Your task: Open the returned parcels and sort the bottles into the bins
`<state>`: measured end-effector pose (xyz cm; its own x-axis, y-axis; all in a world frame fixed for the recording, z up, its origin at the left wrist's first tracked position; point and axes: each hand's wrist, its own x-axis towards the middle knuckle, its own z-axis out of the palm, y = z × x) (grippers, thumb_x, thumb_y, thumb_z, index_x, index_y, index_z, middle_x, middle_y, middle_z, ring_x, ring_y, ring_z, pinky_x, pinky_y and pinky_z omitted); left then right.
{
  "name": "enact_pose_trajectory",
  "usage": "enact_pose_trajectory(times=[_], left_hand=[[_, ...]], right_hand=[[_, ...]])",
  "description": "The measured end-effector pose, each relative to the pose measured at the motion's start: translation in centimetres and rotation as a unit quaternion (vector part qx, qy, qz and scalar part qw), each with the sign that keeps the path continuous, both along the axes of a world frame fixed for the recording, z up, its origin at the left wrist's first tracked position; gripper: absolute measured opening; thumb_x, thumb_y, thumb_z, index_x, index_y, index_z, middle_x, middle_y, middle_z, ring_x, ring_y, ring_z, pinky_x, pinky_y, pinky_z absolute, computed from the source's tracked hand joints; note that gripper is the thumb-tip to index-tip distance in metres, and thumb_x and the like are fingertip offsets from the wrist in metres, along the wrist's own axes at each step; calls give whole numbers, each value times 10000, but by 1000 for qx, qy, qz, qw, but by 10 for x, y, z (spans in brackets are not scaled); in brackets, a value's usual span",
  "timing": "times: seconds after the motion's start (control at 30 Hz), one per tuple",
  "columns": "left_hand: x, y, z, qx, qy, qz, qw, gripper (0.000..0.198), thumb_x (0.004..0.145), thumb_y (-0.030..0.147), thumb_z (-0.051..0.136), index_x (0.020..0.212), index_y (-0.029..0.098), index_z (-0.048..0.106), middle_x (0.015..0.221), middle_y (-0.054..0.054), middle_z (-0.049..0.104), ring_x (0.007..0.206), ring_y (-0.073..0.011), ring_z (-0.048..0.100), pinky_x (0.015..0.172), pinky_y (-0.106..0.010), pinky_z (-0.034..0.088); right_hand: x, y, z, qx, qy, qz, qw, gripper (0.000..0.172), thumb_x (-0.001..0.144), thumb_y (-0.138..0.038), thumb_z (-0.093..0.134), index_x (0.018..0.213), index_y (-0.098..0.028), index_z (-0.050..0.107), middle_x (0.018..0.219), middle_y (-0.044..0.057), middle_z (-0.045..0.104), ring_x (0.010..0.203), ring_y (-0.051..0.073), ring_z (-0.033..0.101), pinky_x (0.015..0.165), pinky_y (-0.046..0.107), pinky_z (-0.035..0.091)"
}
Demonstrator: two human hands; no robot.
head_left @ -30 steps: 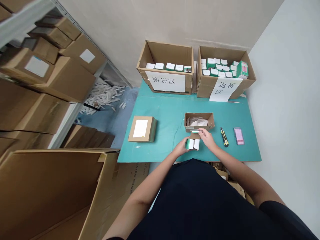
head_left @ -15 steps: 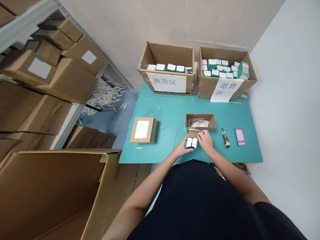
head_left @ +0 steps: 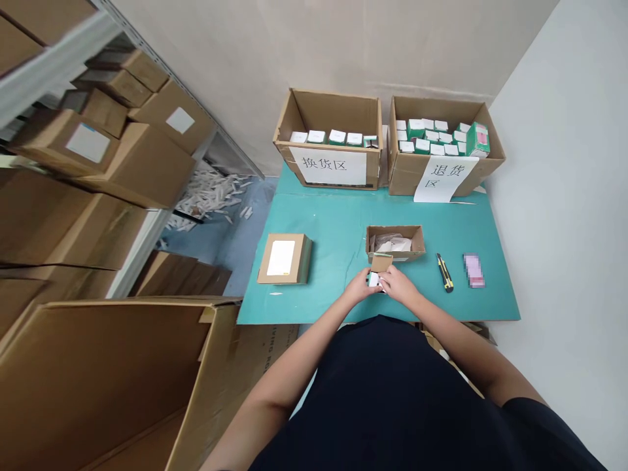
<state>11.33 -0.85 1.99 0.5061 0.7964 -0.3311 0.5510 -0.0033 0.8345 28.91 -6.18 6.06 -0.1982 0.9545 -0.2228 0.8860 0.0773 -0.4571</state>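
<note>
White-and-green carton [head_left: 375, 280], mostly hidden, sits between left hand [head_left: 357, 288] and right hand [head_left: 398, 286], fingers clamped on it, just below a kraft card flap [head_left: 381, 263], near the worktop's front edge [head_left: 304, 320].

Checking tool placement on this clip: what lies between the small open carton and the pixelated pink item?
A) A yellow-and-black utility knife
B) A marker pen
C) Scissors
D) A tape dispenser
A. The yellow-and-black utility knife lies on the teal board, right of the small open carton and left of the pixelated pink item.
</note>
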Motion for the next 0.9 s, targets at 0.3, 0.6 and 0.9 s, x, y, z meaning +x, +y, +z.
enact_pose_trajectory(times=[0.3,0.6,0.9], left_hand=[[-10,-5,2,-53,-115,47,991,587,720,300,742,1285,190,627,1300,-103,687,1134,-284,679,1010,-408,530],[-21,-8,-13,-209,-217,180,936,357,777,456,702,970,156,680,855,-42,758,765,-195,712,790,-361,598],[-20,-11,-13,-215,-224,179,933,431,739,553,748,896,166,643,786,-28,739,739,-187,707,776,-356,589]], right_hand=[[3,-8,2,15,66,-104,992,124,911,-237,602,1028,-199,622,1015,31,537,810,171,572,750,285,465],[17,-19,25,17,-110,98,989,225,999,-226,526,1081,-186,731,1027,142,665,999,269,576,852,367,422],[-5,3,42,-68,-140,108,982,521,930,-218,627,1438,-238,509,1130,143,729,966,279,713,778,317,501]])
